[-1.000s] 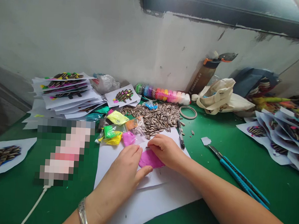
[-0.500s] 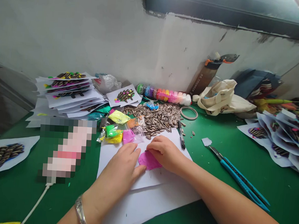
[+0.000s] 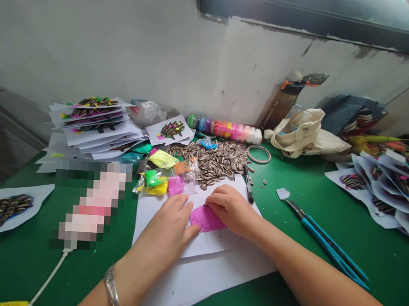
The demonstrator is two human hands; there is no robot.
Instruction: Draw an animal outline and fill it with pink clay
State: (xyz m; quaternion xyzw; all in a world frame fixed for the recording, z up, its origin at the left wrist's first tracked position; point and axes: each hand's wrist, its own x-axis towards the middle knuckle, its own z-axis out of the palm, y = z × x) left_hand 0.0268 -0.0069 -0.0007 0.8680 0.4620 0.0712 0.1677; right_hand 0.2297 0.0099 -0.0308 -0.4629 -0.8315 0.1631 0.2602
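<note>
- Right hand [image 3: 230, 210]: bent over top edge of pink clay [image 3: 207, 219], thumb and fingertips pinching a dark sliver [image 3: 206, 205]; mostly hidden under fingers, too small to identify.
- Compared with half a second ago: shifted slightly rightward along that edge, sliver included.
- Left hand [image 3: 172, 225]: fingers laid forward over the paper, loosely spread, thumb held apart; touching clay at lower left with thumb tip.
- Nearly unchanged since half a second ago; a full second ago, thumb extended farther across lower edge of clay.
- Clay: flat, rounded, between both hands, on upper sheet [image 3: 208, 252]; beneath its lower edge, thin drawn loops [image 3: 206, 237]. Same place on sheet in all frames.
- Under upper sheet: larger paper [image 3: 189, 290], on green table [image 3: 251, 299].
- Just beyond fingers: clay packets [image 3: 154, 180] to the left, pen [image 3: 248, 185] to the right, seed pile [image 3: 221, 158] behind. Unmoved.
- Farther right: cutter [image 3: 327, 243], blade toward a white scrap [image 3: 283, 194].
- Farther left: stacked sheets [image 3: 97, 142] with seed-covered pictures.
- Bottom left corner: yellow item [image 3: 11, 303], now partly in view; out of frame one second ago.
</note>
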